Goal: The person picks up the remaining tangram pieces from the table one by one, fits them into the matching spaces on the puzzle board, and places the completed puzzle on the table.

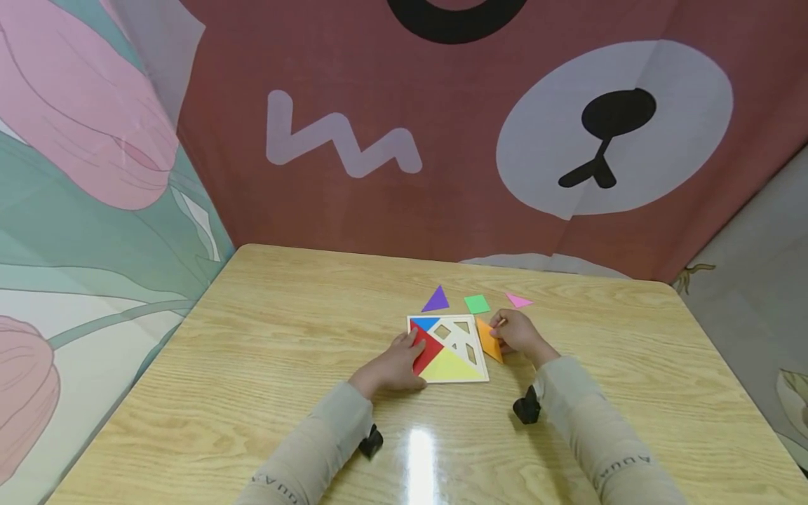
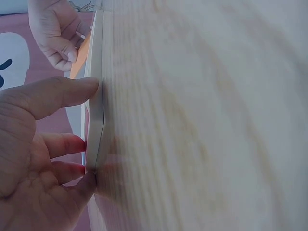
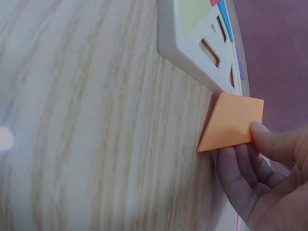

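Observation:
A white-framed tangram board (image 1: 480, 379) lies on the table, with blue (image 1: 424, 323), red (image 1: 431, 348) and yellow (image 1: 450, 366) triangles in it and several bare slots at its right. My left hand (image 1: 396, 363) holds the board at its near left corner, thumb by the near edge and fingers over the left side, reaching onto the red triangle. With thumb and fingers, my right hand (image 1: 519, 331) pinches an orange parallelogram piece (image 3: 233, 120). The piece is tilted beside the board's right edge, its lower tip close over the tabletop in the right wrist view.
Beyond the board lie a purple triangle (image 1: 437, 300), a green parallelogram-looking piece (image 1: 477, 304) and a pink triangle (image 1: 519, 300). The wooden table (image 1: 284, 315) ends at a cloth backdrop (image 1: 379, 210) with a cartoon print. Dark wrist devices (image 1: 527, 407) hang under both sleeves.

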Available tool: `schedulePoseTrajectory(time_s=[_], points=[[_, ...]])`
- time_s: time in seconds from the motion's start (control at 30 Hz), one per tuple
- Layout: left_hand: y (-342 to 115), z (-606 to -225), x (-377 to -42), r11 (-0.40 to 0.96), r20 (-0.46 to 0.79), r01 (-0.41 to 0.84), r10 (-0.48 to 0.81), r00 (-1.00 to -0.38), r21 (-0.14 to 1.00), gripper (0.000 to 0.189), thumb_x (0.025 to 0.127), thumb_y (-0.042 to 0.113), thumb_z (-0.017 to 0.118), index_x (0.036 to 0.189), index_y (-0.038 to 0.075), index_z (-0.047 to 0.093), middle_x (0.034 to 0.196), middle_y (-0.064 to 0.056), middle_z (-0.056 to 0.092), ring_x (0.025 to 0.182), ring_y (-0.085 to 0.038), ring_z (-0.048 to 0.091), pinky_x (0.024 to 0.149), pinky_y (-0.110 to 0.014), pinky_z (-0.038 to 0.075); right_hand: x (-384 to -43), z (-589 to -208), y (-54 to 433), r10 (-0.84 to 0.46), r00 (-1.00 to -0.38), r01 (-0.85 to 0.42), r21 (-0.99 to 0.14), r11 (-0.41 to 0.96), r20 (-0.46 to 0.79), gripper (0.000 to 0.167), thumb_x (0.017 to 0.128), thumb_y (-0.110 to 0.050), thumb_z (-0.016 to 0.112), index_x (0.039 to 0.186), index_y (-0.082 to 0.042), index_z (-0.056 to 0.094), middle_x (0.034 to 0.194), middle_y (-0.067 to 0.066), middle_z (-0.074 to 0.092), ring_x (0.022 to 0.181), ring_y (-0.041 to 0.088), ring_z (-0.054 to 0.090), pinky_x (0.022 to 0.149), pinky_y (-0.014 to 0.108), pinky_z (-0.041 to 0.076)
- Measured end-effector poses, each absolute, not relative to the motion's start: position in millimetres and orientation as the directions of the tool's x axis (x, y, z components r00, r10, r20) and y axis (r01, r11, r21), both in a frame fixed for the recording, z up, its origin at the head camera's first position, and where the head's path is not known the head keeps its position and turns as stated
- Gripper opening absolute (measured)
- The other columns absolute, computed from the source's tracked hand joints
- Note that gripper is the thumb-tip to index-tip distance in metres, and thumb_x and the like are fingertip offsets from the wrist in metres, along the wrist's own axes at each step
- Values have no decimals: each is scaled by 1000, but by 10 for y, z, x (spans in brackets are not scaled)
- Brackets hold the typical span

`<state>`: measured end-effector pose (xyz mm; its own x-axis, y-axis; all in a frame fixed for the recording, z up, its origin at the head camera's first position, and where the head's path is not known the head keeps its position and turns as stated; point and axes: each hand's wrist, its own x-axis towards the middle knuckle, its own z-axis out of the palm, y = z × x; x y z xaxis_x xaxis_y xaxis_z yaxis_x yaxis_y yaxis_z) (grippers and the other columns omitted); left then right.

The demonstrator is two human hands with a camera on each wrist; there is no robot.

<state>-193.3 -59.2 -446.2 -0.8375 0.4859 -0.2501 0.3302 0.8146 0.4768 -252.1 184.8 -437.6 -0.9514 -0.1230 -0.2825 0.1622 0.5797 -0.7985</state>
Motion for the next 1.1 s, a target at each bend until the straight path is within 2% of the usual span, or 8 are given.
schedulePoseTrajectory(time_s=[0.57, 1.1], points=[[-586, -4433, -1924, 816, -252, 332, 486, -837, 473, 73, 75, 28, 63, 134, 2, 28, 142, -15, 11, 127, -31, 9, 98, -38, 22, -2503, -4373, 1826, -128, -945, 185, -815, 549, -301, 8, 82, 4, 51, 89, 6, 48, 72, 10, 49, 57, 16, 50, 52, 32, 49], [-586, -4450, -1926, 815, -258, 309, 475, -841, 491, 75, 73, 28, 64, 135, 4, 28, 142, -13, 9, 128, -30, 8, 98, -39, 22, -2493, -4471, 1717, -113, -940, 212, -810, 547, -322, 4, 81, 4, 52, 82, 6, 48, 70, 9, 49, 56, 15, 50, 49, 31, 48]])
